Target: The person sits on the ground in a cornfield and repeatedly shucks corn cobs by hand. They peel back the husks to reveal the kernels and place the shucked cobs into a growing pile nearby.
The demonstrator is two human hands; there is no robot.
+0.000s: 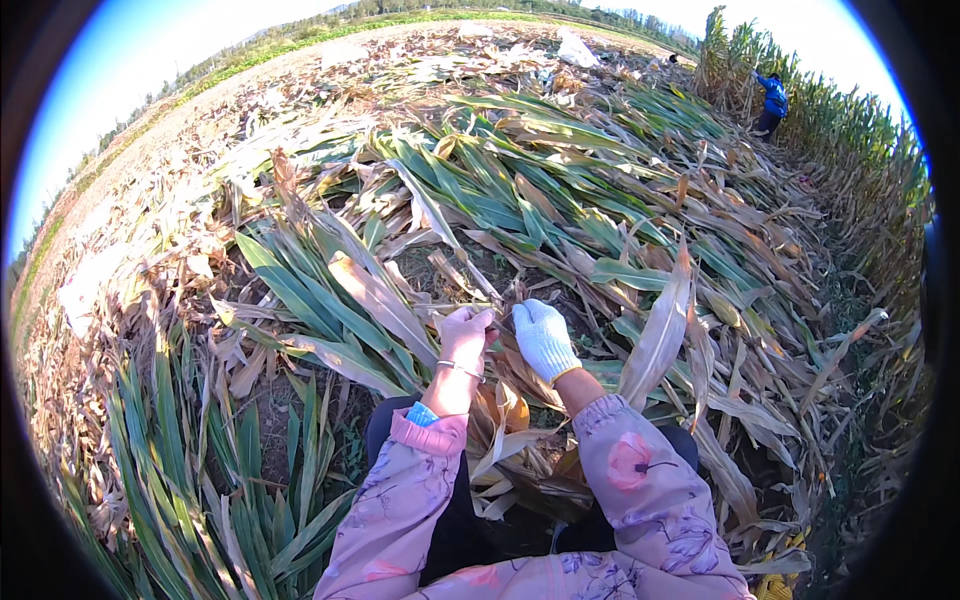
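My left hand [463,341], bare and with a bangle at the wrist, has its thumb and fingertips pinched together in front of my knees. Close on its right is my right hand [541,337] in a white knitted glove, its fingers curled. Thin dry stalk ends and husk bits lie at the fingertips of both; whether either hand grips them cannot be told. Dry corn husks [517,442] lie below the hands, between my legs. Cut corn stalks with green leaves [322,300] are to the left, and a pale dry leaf [660,330] stands up at the right.
Felled corn stalks [510,180] cover the ground ahead. More green leaves [172,465] lie at lower left. Standing corn [847,142] lines the right side, where a person in blue [771,105] stands far off. A white sack [576,49] lies in the distance; yellow woven material [776,585] is at lower right.
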